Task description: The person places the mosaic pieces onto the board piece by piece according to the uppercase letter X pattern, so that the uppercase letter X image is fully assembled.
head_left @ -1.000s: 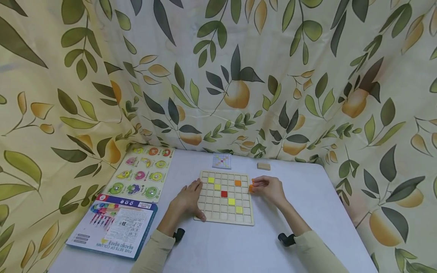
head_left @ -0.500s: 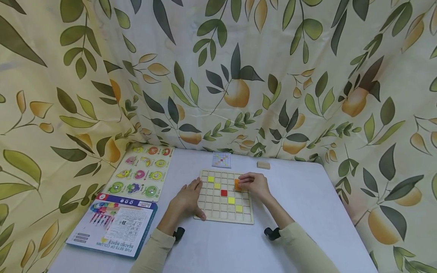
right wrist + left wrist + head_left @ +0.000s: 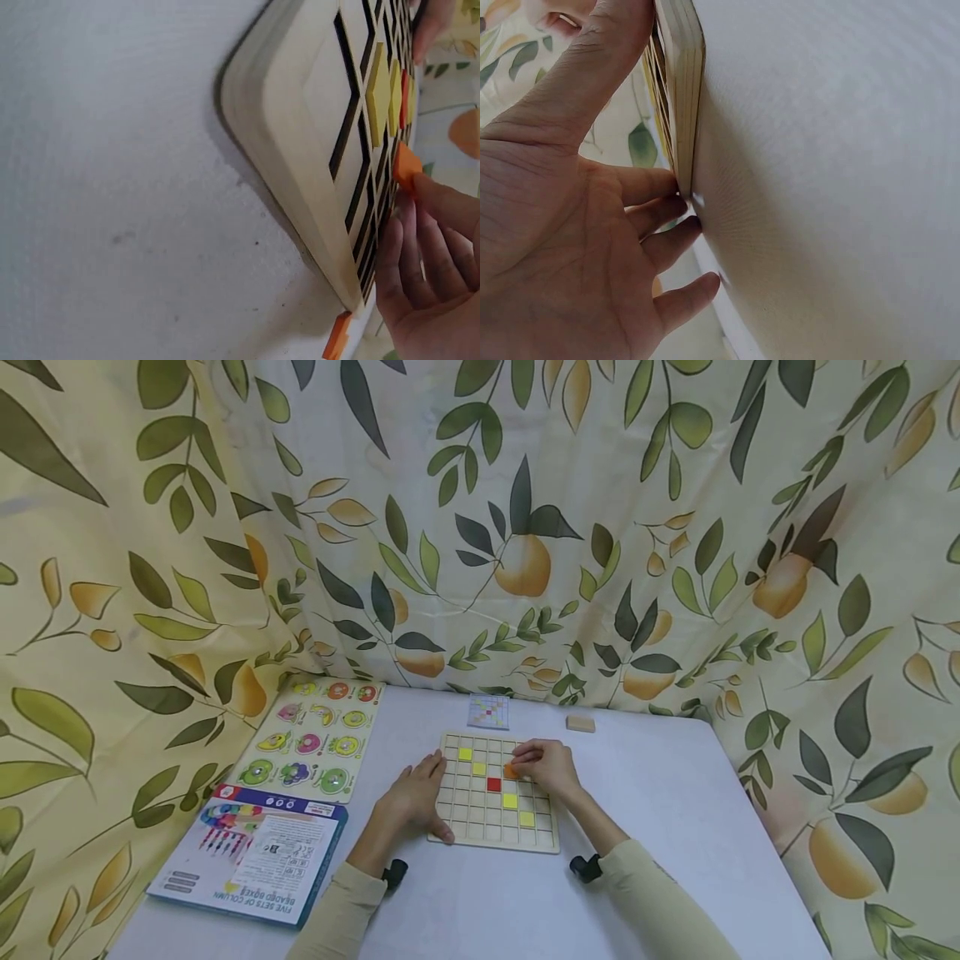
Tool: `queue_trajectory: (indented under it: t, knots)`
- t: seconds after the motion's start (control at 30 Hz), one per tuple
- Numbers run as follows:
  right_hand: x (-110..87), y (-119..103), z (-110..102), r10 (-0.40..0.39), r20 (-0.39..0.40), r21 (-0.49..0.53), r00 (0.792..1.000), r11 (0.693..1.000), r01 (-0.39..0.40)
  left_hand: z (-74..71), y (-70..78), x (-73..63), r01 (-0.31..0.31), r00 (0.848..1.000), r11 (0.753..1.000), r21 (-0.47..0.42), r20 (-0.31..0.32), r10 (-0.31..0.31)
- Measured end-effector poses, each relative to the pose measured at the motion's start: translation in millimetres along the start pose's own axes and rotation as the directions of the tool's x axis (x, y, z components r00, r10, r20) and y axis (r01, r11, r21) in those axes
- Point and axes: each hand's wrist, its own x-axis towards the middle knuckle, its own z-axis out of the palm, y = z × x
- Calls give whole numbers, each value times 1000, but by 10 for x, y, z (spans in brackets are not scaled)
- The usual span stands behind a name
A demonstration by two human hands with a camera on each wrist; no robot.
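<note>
Fingers [image 3: 534, 747] of the right hand [image 3: 552, 767] pinched an orange tile [image 3: 511, 771] at lower middle; the left hand [image 3: 408, 797], fingers spread, touched a wooden grid board [image 3: 463, 817].

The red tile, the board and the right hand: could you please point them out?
Red tile [image 3: 493, 785]: head view, middle of its top.
Board [image 3: 477, 817]: head view, a bare cell.
Right hand [image 3: 553, 766]: head view, its back.

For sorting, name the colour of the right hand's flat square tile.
Orange tile, clearest in the right wrist view.
</note>
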Motion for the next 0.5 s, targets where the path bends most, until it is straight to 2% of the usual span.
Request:
queue_trajectory:
  t: [0.27, 0.5]
  knots:
    - [-24, -18, 57, -28, -15, -74, 999, 997, 27, 9, -1, 8, -1, 1000, 1000, 8, -4, 1]
    - [-56, -3, 28, -26, -15, -70, 1000, 997, 25, -3, 6, 10, 12, 1000, 1000, 9, 6, -12]
